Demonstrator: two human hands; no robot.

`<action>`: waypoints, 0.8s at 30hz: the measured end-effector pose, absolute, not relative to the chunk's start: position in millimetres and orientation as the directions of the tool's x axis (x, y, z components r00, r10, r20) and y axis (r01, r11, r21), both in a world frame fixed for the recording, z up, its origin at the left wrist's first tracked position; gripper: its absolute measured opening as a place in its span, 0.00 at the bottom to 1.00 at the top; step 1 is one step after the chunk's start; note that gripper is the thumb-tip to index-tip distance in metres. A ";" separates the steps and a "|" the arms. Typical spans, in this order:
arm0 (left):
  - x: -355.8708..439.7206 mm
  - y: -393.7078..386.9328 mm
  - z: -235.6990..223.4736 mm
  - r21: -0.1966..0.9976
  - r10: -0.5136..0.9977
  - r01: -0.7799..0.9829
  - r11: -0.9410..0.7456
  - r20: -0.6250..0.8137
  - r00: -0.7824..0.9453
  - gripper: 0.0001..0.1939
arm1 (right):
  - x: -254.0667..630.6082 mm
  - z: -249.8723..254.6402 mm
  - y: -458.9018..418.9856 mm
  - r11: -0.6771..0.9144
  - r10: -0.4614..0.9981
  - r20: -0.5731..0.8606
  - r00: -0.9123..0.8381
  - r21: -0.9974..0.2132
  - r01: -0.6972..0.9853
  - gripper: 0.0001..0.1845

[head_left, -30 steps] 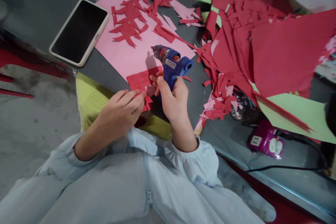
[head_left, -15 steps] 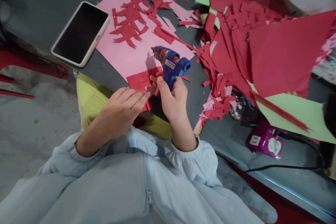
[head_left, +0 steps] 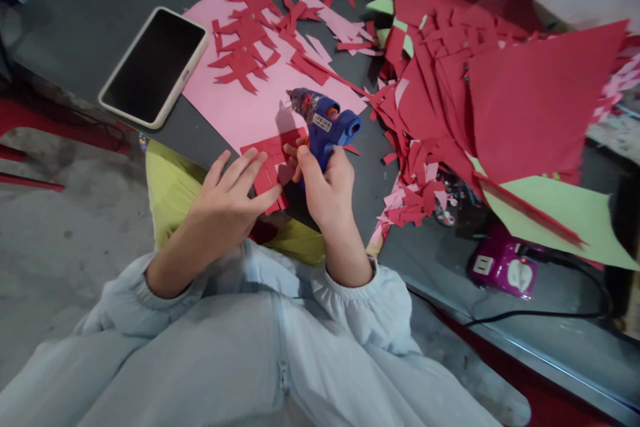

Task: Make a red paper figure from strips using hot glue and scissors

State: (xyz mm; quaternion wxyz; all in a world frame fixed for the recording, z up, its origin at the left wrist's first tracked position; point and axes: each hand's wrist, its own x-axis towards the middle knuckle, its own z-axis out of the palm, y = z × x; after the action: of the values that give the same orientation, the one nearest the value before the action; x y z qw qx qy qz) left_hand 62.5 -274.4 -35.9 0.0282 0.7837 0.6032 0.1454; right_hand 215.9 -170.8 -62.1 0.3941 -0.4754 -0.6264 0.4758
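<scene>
The left hand [head_left: 227,197] is open, with its fingers spread out over a red paper piece [head_left: 270,170]. The piece is right under and just past those fingers, near the edge of the tabletop [head_left: 60,33]. I cannot tell how hard the fingers press on it, or if they press at all.

The right hand [head_left: 327,190] is wrapped around the handle of a blue glue gun [head_left: 325,123]. The nose of the gun sticks out past the hand and points to the left, above a big pink sheet [head_left: 210,103]. Some fingertips of this hand are close to the right side of the red piece.

Farther out from the left hand, red cut shapes [head_left: 245,47] lie on the pink sheet. Out to the left of them is a phone [head_left: 154,67] with a dark screen. To the right of the right hand there are small paper bits [head_left: 413,207], then big red paper [head_left: 525,93], green paper [head_left: 575,213] and a shiny purple thing [head_left: 505,267].
</scene>
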 end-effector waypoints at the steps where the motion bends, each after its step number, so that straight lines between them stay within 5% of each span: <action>1: 62.6 -273.8 -35.1 0.218 0.954 0.938 -0.271 0.188 0.232 0.22 | 215.9 -62.6 -171.2 0.091 0.972 0.040 -0.233 -0.973 0.211 0.17; 11: 57.0 -269.1 -39.6 0.195 0.956 0.947 -0.256 0.199 0.217 0.29 | 209.4 -50.2 -177.9 0.024 0.988 0.037 -0.152 -0.996 -0.083 0.12; 24: 53.1 -262.8 -40.2 0.256 0.951 0.926 -0.278 0.209 0.228 0.25 | 216.4 -36.7 -184.9 0.041 0.986 0.046 -0.161 -0.999 -0.035 0.13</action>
State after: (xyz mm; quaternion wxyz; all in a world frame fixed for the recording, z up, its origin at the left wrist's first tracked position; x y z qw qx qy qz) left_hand 53.1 -262.8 -40.2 0.0388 0.7825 0.5997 0.1630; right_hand 216.4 -184.9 -36.7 0.4763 -0.4389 -0.5419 0.5356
